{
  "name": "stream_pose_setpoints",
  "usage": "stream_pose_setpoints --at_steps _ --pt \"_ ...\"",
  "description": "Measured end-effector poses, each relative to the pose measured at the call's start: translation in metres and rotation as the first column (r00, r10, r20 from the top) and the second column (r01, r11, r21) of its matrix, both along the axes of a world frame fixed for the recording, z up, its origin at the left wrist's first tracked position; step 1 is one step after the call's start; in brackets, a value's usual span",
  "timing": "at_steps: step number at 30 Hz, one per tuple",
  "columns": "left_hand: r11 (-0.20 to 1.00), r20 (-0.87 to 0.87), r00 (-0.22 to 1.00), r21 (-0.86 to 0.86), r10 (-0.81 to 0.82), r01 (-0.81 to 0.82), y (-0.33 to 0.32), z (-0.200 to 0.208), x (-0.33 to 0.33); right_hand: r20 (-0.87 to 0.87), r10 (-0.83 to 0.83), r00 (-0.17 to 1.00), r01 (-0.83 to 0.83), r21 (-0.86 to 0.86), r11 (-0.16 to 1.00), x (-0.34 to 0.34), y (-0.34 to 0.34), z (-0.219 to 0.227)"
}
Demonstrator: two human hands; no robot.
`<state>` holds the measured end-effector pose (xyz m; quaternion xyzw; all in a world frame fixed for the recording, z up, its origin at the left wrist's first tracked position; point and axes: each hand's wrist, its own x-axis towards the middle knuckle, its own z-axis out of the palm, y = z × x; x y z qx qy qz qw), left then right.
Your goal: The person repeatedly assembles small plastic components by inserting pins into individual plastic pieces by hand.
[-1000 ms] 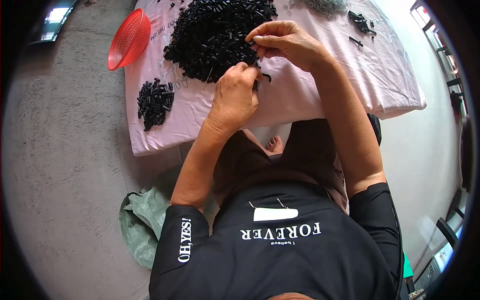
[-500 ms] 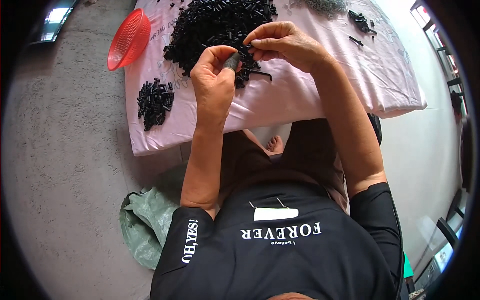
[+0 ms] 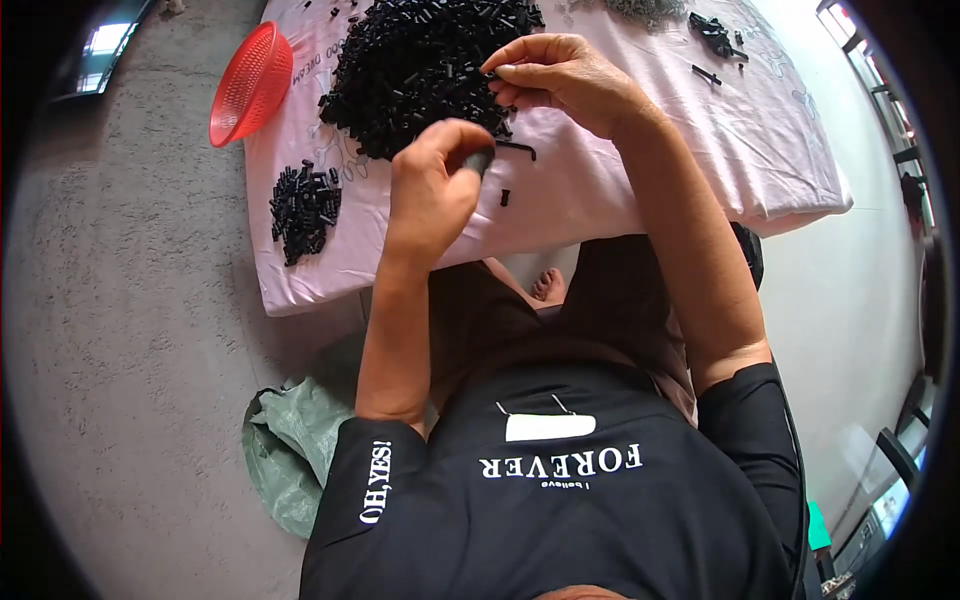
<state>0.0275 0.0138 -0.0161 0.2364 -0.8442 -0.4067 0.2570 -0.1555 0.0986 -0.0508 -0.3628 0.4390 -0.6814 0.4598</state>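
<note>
My left hand [image 3: 432, 190] is curled just in front of the large heap of small black cylindrical parts [image 3: 400, 75]. It is a little blurred, with a dark cover on its thumb [image 3: 478, 160]; whatever its fingers hold is hidden. Over the heap's right side, my right hand [image 3: 570, 82] pinches a small black part [image 3: 490, 73] between thumb and forefinger. One loose black part [image 3: 505, 198] lies on the pink cloth [image 3: 570, 195] between my hands and the table's near edge. Beside the heap rests a thin black L-shaped rod [image 3: 518, 148].
A smaller pile of black parts [image 3: 305, 213] lies at the cloth's left, below a red perforated basket [image 3: 252, 85]. Far right are a small black cluster [image 3: 712, 36], a single black piece [image 3: 706, 75] and a grey metallic pile [image 3: 648, 10]. A green sack [image 3: 295, 440] sits on the floor.
My left hand has drawn toward me, away from my right fingertips. A single black part now shows on the cloth near the front edge. My right hand has shifted slightly up and left.
</note>
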Motion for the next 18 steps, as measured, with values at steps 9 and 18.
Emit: stream_pose_setpoints --at_steps 9,18 --pt "0.968 0.296 0.930 -0.052 -0.219 0.245 0.020 0.009 0.032 -0.035 0.016 0.999 -0.016 -0.011 1.000 0.001 0.002 0.002" --pt "0.931 0.351 0.909 -0.202 -0.222 0.306 0.028 0.011 0.032 -0.075 0.062 0.995 -0.063 -0.009 0.998 0.003 0.002 0.002"
